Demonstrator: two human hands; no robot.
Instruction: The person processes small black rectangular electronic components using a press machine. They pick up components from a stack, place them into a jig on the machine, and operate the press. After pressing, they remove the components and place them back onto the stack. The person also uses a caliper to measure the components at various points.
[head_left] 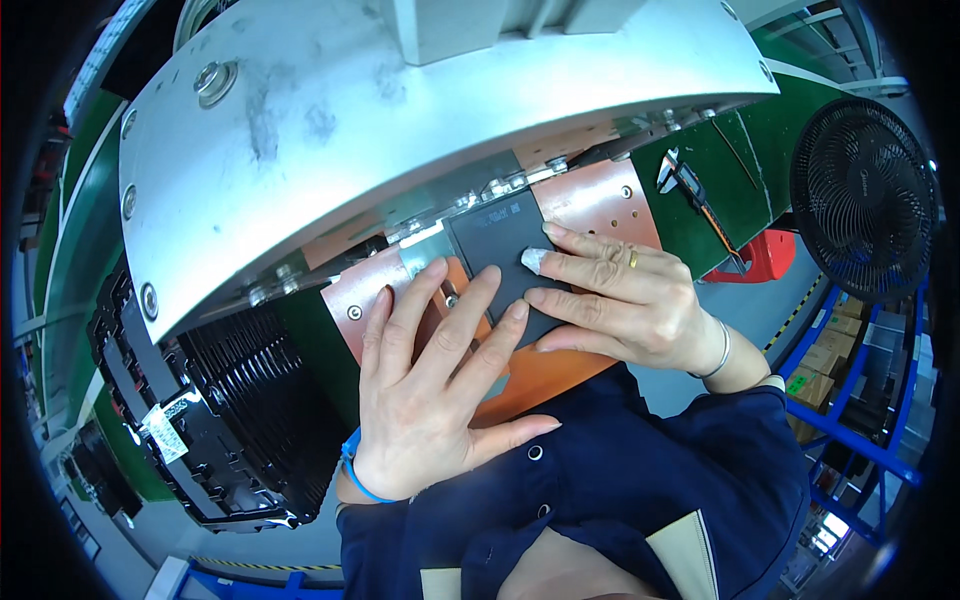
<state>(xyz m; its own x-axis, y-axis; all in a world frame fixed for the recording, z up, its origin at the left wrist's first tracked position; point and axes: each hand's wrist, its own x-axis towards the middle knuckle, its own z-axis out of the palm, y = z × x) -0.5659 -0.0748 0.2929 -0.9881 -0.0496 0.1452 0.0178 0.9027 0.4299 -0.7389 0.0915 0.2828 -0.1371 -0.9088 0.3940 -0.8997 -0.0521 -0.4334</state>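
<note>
A dark grey rectangular block (490, 235) lies between copper-coloured plates (597, 200) under the edge of a big silvery metal housing (430, 130). My left hand (430, 380) is open, fingers spread, with fingertips over the left copper plate and along the block's left side. My right hand (630, 300) rests on the block's right part, fingers stretched out and apart; one fingertip carries a white wrap. An orange sheet (545, 375) shows below the block, partly covered by both hands. The block's lower right side is hidden under the right hand.
A digital caliper (700, 205) lies on the green bench top (690, 235) at the right, near a red plastic item (765, 255) and a black fan (865, 200). At the left sits a black ribbed unit (240, 400). Bolts stick out along the housing's lower edge.
</note>
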